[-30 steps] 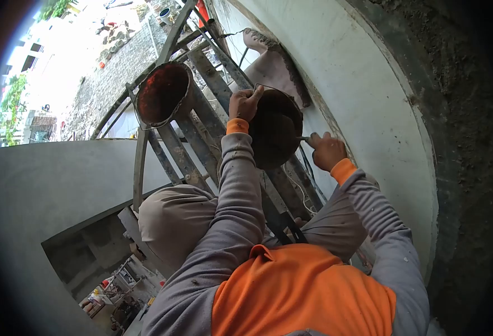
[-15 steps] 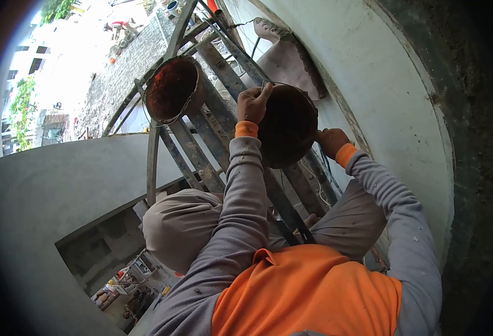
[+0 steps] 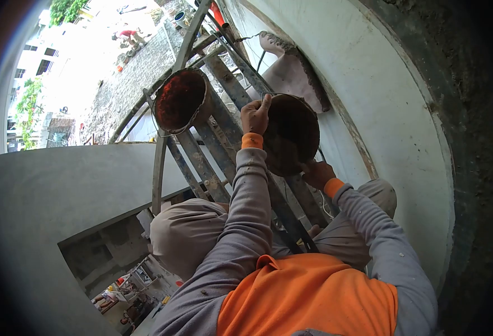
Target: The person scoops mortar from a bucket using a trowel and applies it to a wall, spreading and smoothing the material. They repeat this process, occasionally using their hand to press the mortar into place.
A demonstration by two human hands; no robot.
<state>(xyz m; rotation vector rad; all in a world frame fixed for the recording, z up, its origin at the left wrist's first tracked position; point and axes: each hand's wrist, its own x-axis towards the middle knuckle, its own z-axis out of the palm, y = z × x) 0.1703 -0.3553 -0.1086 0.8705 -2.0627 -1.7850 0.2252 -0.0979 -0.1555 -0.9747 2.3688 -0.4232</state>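
A dark bucket (image 3: 291, 131) is tipped with its mouth facing me, and its inside is too dark to make out. My left hand (image 3: 255, 116) is closed on the left side of its rim, thumb up by the wire handle. At the lower right edge of the bucket is my right hand (image 3: 318, 175), fingers curled; what they hold, if anything, is hidden in shadow. To the left, a second bucket (image 3: 200, 112) with a wire handle has reddish material inside and rests against the metal frame.
Metal planks (image 3: 224, 131) form the scaffold platform under my bent legs. A curved pale wall (image 3: 392, 84) rises on the right. A grey sack-like sheet (image 3: 285, 70) with a crusted edge lies beyond the buckets. Far below, a person in red (image 3: 128, 35) bends over on bright ground.
My right hand has moved down and left along the bucket's edge. My left hand keeps its grip. My right knee has shifted, and the whole view has moved slightly.
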